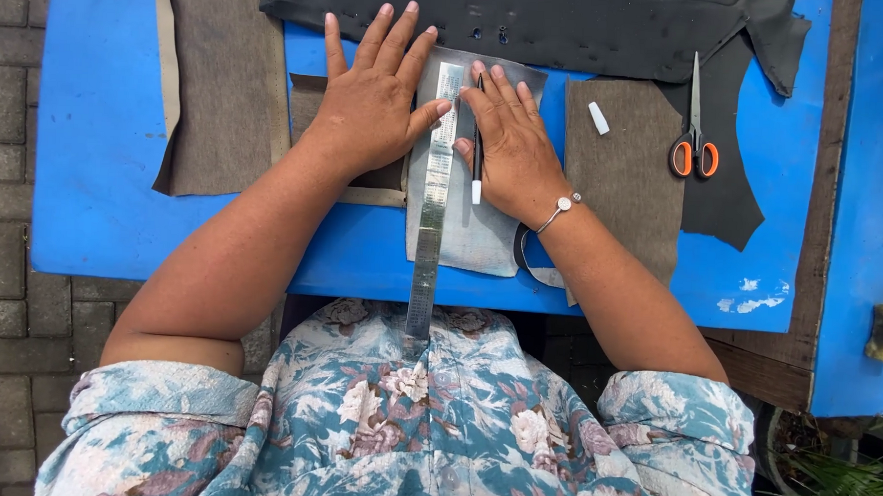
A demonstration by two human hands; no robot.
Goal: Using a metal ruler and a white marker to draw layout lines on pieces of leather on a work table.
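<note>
- The blue table [102, 168] carries everything; a brick floor shows to its left.
- A large black sheet [567, 23] lies across the far edge, with small holes punched in it — it looks limp and thin.
- A brown-grey sheet [222, 84] lies at the left, another brown piece [625, 166] at the right, both flat and well clear of the ruler line.
- The grey piece [476, 235] lies in the middle of the table, under both hands. It seems light, soft and apt to slide — best pinned by flat pressure, not pinched.
- The steel ruler [434, 189] lies lengthwise along it, its near end overhanging the table towards the person; stiff, thin, probably slippery on the material.
- The left hand [368, 104] is spread flat, fingers splayed, its thumb touching the ruler.
- The right hand [509, 148] is loosely curled round a black pen [477, 147], held just beside the ruler's right edge.
- Orange-handled scissors [695, 139] lie closed at the right, with a small white chalk-like stub [599, 118] near them.
</note>
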